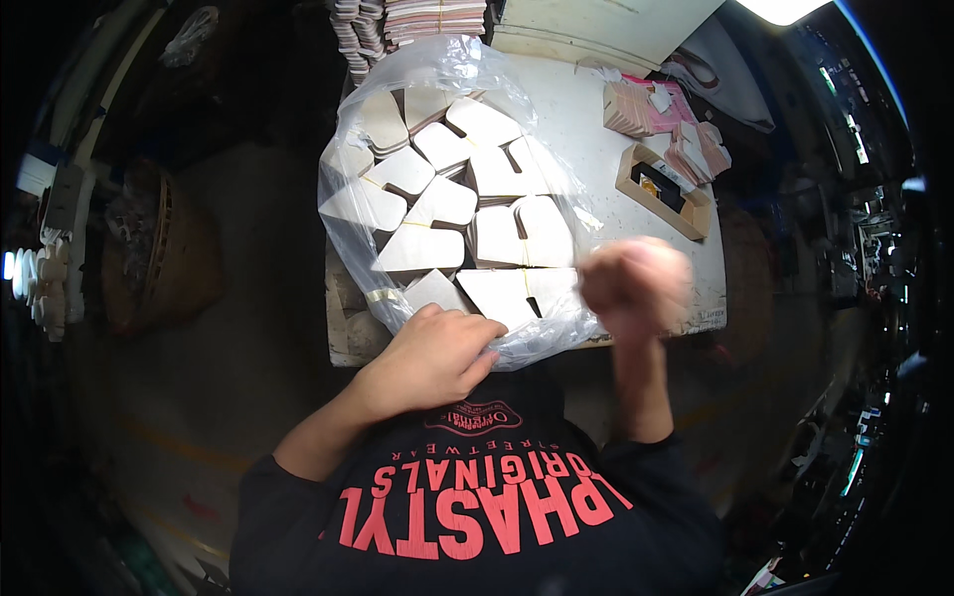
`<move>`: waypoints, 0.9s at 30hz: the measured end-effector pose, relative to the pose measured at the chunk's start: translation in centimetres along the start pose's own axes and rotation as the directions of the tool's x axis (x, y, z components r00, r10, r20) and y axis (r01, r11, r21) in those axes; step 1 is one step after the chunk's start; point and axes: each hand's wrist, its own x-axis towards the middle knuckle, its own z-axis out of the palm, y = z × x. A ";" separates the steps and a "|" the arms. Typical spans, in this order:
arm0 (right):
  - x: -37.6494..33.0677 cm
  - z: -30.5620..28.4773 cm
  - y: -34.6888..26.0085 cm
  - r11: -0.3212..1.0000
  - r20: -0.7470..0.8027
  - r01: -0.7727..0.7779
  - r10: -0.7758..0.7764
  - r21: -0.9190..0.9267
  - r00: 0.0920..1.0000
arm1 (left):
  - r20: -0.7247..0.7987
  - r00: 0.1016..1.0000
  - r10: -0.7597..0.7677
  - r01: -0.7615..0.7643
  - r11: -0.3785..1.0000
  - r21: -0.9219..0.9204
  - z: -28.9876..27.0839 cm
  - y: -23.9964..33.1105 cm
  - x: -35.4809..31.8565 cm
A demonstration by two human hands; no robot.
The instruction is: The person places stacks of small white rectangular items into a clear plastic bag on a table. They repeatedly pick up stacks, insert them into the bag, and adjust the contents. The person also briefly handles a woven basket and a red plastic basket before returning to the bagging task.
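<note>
A clear plastic bag (350, 204) lies wide open on the table, its rim spread around several bundles of white cut pieces (422, 246). The pieces have rounded corners and a slot, and thin yellow bands hold some stacks together. At the near edge of the bag, my left hand (442, 353) has its fingers and thumb closed on the plastic, next to a banded stack (497, 293). My right hand (636, 283) is raised by the bag's right edge. It is smeared by motion, looks curled, and whether it holds any plastic cannot be made out.
Tall stacks of pinkish-white pieces (434, 20) stand at the back. On the table's right side (576, 109) are an open cardboard box (664, 192) with a black item inside, and loose bundles (626, 107) beside a pink sheet. A large basket (164, 248) stands on the floor at left.
</note>
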 end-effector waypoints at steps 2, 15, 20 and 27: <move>-0.2 0.0 4.9 0.743 -0.374 -0.638 0.544 -0.201 0.751 | 0.039 0.999 0.009 -0.008 0.999 -0.033 0.0 0.1 0.1; -1.4 -3.0 3.8 0.811 -0.410 -0.514 0.383 -0.280 0.828 | 0.069 0.998 -0.012 0.025 0.981 -0.191 0.5 -1.4 0.5; -6.2 -7.0 0.4 0.518 -0.569 -0.510 0.054 -0.687 0.821 | -0.083 0.996 0.038 -0.048 0.992 -0.119 -1.1 -1.9 3.2; -9.3 -5.6 2.4 0.166 -0.522 -0.587 0.315 -0.792 0.793 | 0.205 0.979 0.020 -0.050 0.988 0.144 1.4 -1.5 12.3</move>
